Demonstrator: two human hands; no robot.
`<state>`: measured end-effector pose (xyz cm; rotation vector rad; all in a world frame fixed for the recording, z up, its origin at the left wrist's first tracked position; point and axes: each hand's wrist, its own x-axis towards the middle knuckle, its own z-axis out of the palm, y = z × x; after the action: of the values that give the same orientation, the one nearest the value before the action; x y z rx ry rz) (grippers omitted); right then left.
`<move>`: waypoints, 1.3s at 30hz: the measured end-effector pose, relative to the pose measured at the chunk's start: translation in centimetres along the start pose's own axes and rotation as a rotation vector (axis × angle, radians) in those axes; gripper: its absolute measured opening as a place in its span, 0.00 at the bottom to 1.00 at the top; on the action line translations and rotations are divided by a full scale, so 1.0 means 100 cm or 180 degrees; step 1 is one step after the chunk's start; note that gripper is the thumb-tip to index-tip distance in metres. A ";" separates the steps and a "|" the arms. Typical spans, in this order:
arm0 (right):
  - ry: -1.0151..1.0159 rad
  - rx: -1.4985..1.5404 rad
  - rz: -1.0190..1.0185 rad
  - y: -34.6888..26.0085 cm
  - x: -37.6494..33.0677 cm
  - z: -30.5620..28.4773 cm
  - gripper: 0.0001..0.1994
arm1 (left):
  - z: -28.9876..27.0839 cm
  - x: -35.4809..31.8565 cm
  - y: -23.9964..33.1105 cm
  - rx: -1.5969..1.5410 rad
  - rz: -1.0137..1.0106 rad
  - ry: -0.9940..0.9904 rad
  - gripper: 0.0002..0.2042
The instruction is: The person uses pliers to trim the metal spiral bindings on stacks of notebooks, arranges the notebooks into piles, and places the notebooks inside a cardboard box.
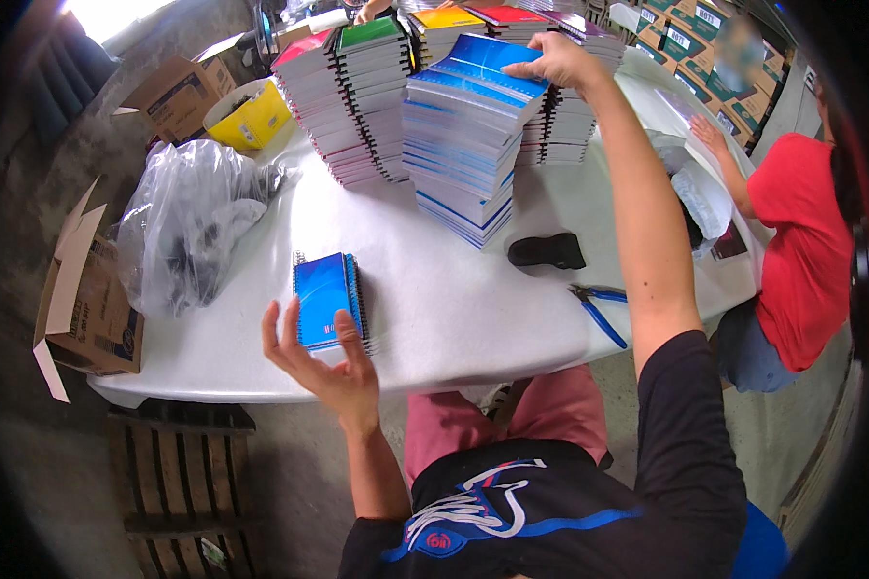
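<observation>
A tall, leaning stack of blue-covered, unbound booklets (463, 145) stands in the middle of the table. My right hand (562, 66) reaches to its top, fingers closed on the far right corner of the uppermost booklet. Nearer to me and to the left lies a small pile of blue spiral notebooks (323, 294), their wire coils showing along the sides. My left hand (333, 372) is at the near edge of that pile, thumb and fingers spread apart; whether it touches the notebooks I cannot tell.
Blue-handled pliers (603, 318) and a black pouch-like item (547, 252) lie right of the stack. Bound notebooks (372, 96) rise behind. On the left are a clear plastic bag (188, 212), a yellow container (249, 118) and an open carton (97, 309). A person in red (792, 241) is at right.
</observation>
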<state>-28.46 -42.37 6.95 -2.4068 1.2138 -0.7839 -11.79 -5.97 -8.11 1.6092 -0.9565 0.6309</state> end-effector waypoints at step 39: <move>0.0515 -0.1397 0.0923 0.224 -0.170 -0.018 0.14 | 0.086 -0.067 0.056 0.0317 0.0559 -0.1493 0.23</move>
<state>-51.89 -41.67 -8.74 -2.4359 1.9200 -0.6877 -20.76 -12.93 -12.75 1.8156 -1.4404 0.4283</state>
